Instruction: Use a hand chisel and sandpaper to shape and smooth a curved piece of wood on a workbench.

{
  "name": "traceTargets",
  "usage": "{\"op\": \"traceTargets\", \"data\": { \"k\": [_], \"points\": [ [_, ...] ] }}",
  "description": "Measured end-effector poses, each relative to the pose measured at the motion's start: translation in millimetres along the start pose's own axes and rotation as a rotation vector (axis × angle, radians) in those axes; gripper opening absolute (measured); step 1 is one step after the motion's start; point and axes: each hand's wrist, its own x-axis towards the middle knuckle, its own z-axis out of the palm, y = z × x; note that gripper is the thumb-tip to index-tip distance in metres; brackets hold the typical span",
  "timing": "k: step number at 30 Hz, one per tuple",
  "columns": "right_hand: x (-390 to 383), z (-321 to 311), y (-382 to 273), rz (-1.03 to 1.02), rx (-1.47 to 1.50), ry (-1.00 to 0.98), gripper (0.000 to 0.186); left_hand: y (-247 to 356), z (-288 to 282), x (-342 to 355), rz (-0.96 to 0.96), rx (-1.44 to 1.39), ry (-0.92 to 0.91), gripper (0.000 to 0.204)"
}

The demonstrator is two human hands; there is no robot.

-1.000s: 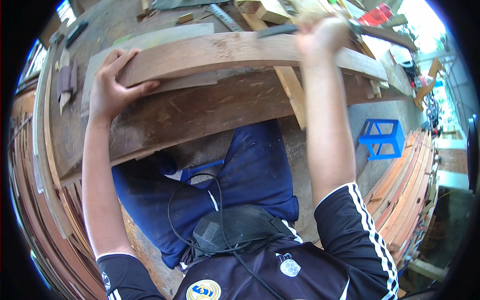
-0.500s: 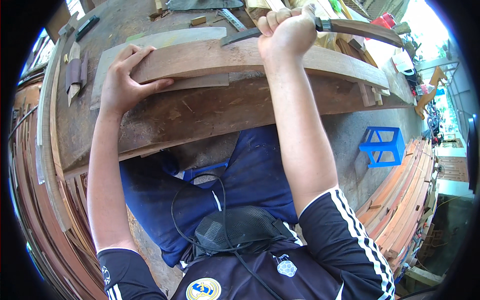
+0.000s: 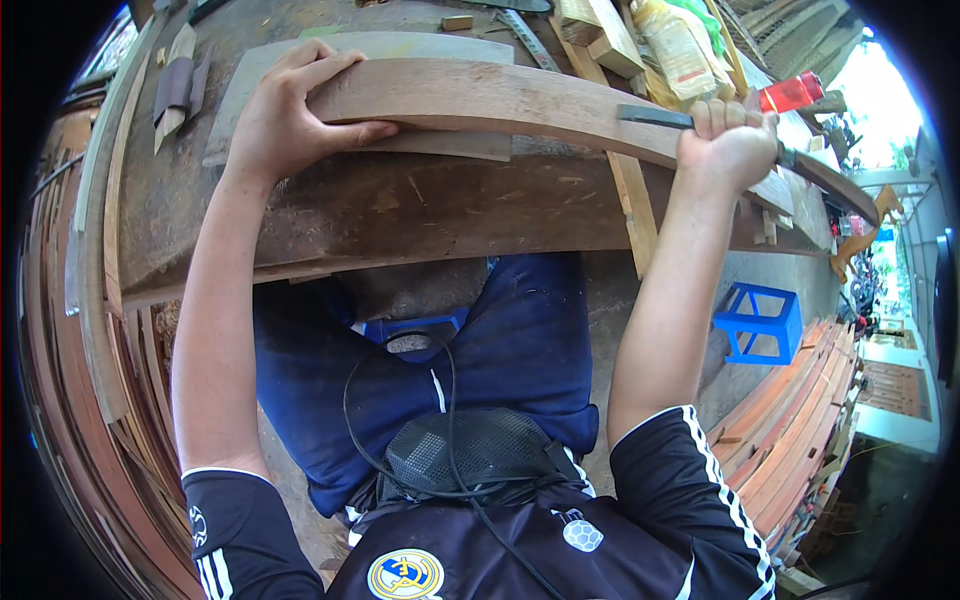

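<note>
My left hand (image 3: 293, 115) grips the left end of a long pale-brown wooden board (image 3: 450, 95), fingers over its far edge and thumb along its near side. The board lies over a grey flat sheet (image 3: 270, 70) on the worn brown workbench (image 3: 430, 210). My right hand (image 3: 725, 150) is closed round a long tool (image 3: 650, 116) with a flat dark metal bar, like a file or chisel, and a long wooden handle reaching to the right. The bar rests at or just above the board's right half.
Timber offcuts (image 3: 610, 35), a metal ruler (image 3: 530, 40) and a red container (image 3: 790, 92) lie at the back. Cloth-wrapped sticks (image 3: 175, 85) sit at the left. A blue plastic stool (image 3: 760, 320) stands right, beside stacked planks (image 3: 760, 450). Long boards (image 3: 80, 350) line the left.
Since half a second ago my right hand has moved right and down along the board with the tool. My left hand and the board's left end appear shifted slightly right and up in view.
</note>
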Motion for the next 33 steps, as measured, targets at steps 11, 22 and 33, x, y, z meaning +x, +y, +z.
{"op": "traceTargets", "data": {
  "k": [11,22,33],
  "points": [
    [8,-37,-3,0.126,0.062,0.120,0.046,11,1,5,0.002,-0.002,-0.008,0.074],
    [-15,-8,1,0.150,-0.008,0.076,0.048,4,3,0,-0.032,0.025,-0.001,0.076],
    [-80,47,43,0.224,0.209,0.008,0.050,6,2,0,-0.036,0.014,-0.038,0.075]
  ]
}}
